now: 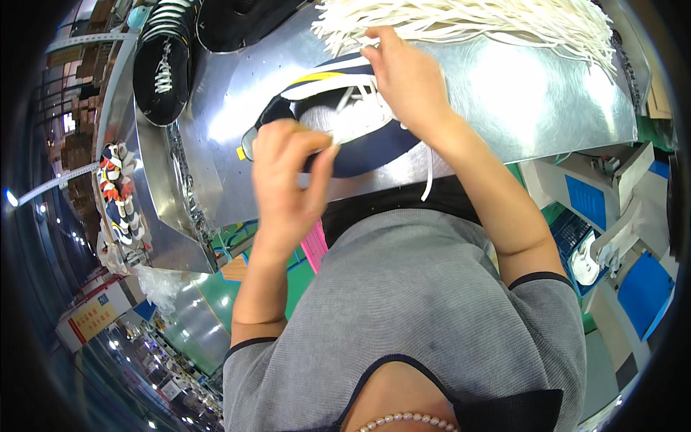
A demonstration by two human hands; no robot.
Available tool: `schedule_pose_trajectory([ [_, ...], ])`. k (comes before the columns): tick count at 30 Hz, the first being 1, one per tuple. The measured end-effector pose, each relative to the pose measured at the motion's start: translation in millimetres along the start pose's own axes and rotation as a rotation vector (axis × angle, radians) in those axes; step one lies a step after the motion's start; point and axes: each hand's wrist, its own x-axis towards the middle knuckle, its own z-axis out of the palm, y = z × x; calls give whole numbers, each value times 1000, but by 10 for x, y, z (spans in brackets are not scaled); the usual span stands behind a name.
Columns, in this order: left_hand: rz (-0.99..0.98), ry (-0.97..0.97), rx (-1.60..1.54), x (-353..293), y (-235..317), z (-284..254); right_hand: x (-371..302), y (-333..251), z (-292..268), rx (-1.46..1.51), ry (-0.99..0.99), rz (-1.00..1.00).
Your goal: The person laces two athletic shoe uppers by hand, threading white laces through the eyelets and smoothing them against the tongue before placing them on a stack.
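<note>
A navy shoe upper (pixel 367 160) with a yellow stripe lies sideways on the metal tabletop in front of me. White laces (pixel 366 108) run through its opening, and a loose lace end (pixel 429 180) hangs towards the table's near edge. My left hand (pixel 288 158) is at the upper's left end, somewhat blurred, thumb and forefinger pinched together. Whether a lace tip is between them is not clear. Over the far right side of the upper, my right hand (pixel 407 75) has its thumb and forefinger curled towards each other. What they grip is too small to make out.
A thick heap of white laces (pixel 475 25) lies along the table's (pixel 504 108) far side. Black shoes (pixel 162 79) stand at the far left. Further left are several colourful shoes (pixel 119 191). Grey bins with blue panels (pixel 586 200) are on the right.
</note>
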Motion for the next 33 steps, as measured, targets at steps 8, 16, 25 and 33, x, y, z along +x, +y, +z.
schedule_pose_trajectory([
  [8,-111,34,-1,-50,-41,340,-230,-200,-607,619,-108,178],
  [16,-346,-38,-118,77,-78,291,-753,-306,-569,451,-377,212],
  [25,-103,45,-196,-65,-249,398,-599,-355,-556,543,-474,410],
  [33,153,-12,-139,-116,-369,408,-571,-464,-163,49,-486,115],
])
